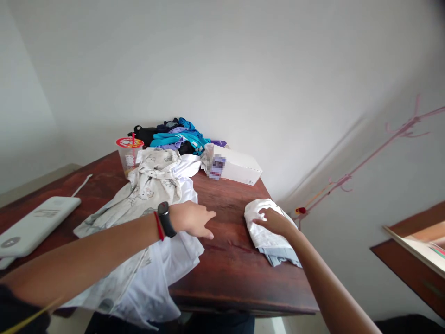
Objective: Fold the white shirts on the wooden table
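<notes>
A dark bench carries a sprawl of white clothes, a coloured pile, a box, a cup and a powerbank. The left hand hovers released by the clothes; the right hand lies flat, grip released, on folded cloth at the bench's right edge.

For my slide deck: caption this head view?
Right hand on folded white cloth; left hand over printed garment on wooden table.
</notes>
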Demonstrator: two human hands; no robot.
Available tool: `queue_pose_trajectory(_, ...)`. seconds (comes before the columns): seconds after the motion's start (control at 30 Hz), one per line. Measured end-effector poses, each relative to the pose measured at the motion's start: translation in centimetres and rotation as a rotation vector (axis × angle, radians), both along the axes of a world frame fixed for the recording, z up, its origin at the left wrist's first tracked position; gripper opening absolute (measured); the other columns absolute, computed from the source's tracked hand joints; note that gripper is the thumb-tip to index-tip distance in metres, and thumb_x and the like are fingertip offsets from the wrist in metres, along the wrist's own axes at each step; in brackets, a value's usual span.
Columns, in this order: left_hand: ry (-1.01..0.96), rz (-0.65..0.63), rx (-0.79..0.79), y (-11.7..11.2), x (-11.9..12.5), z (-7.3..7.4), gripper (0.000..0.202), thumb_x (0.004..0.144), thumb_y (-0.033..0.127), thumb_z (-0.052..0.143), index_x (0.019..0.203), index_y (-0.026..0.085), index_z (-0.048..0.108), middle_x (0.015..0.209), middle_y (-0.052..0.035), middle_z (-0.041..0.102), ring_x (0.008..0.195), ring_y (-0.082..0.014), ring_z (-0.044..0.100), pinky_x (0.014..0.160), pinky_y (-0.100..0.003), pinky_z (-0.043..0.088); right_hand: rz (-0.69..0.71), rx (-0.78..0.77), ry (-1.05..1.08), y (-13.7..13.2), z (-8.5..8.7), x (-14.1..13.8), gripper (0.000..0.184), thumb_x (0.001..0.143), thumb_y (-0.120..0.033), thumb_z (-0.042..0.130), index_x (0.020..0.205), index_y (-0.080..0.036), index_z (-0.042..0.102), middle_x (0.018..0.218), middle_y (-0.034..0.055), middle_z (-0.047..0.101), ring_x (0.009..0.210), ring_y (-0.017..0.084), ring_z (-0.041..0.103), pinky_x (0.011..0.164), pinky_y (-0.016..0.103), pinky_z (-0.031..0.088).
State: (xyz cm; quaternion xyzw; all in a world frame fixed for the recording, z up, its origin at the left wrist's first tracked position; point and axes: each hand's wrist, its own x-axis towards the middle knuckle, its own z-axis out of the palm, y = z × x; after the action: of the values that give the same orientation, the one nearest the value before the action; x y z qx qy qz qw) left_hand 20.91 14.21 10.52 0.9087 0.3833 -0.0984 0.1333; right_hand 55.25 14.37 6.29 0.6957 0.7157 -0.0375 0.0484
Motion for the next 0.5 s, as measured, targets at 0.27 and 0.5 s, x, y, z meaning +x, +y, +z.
queue_pose_trajectory(0.27, -0.363, -0.191, -0.066, 7.3, 4.5, -7.3, 0.04, 0.09, 0.041, 0.064, 0.125, 0.023, 0.072, 0.119, -0.0107, 0.075, 0.105, -0.0293, 0.07, 0.089, -0.035, 0.051, -0.124, -0.009, -0.039, -5.5, -4.4, -3.5, 0.054, 0.083, -0.053, 0.071, 0.118, -0.012, 0.066, 0.123, 0.0201, 0.067, 0.114, 0.037, 0.064, 0.085, 0.038, 0.045)
queue_pose_trajectory(0.5, -0.867, -0.029, -0.271, 8.4, 4.6, -11.4, 0.028, 0.097, 0.038, 0.059, 0.108, 0.018, 0.075, 0.101, -0.0076, 0.077, 0.092, -0.0216, 0.07, 0.083, -0.031, 0.052, -0.107, 0.158, 0.193, -4.0, -4.2, -1.6, 0.016, 0.088, -0.025, 0.051, 0.079, -0.019, 0.062, 0.08, 0.0084, 0.068, 0.078, 0.025, 0.063, 0.067, 0.033, 0.037)
